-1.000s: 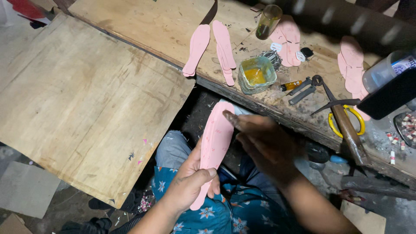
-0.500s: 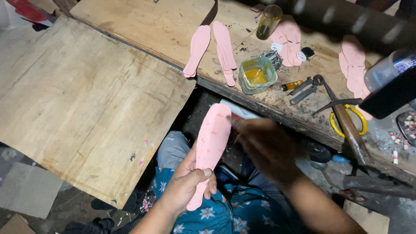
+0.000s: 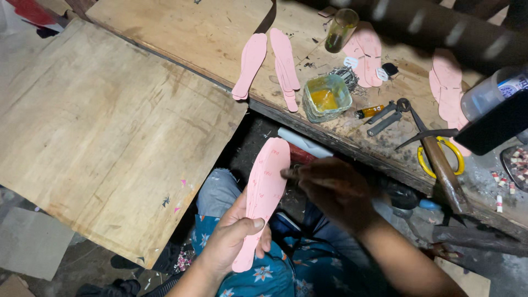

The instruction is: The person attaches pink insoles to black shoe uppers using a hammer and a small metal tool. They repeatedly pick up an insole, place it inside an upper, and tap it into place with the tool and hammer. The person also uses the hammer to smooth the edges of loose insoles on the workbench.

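The left hand (image 3: pixel 234 239) grips a pink insole-shaped cut-out (image 3: pixel 264 195) around its lower half, thumb across the front and fingers (image 3: pixel 265 243) wrapped behind, holding it upright over the lap. The right hand (image 3: pixel 330 187) is at the upper edge, its fingertips pinched against the rim of the toe end — whether they hold a small tool there I cannot tell. The piece looks thin, light and flat, probably a stiff-ish board or foam sheet that would bend if pressed at the middle, so a hold along the edges near the waist seems safest. Up on the tabletop (image 3: pixel 181 33) lie more pink cut-outs (image 3: pixel 250 66), a small tub of yellow glue (image 3: pixel 325 98) and yellow-handled scissors (image 3: pixel 440 157) — all well apart from the hands
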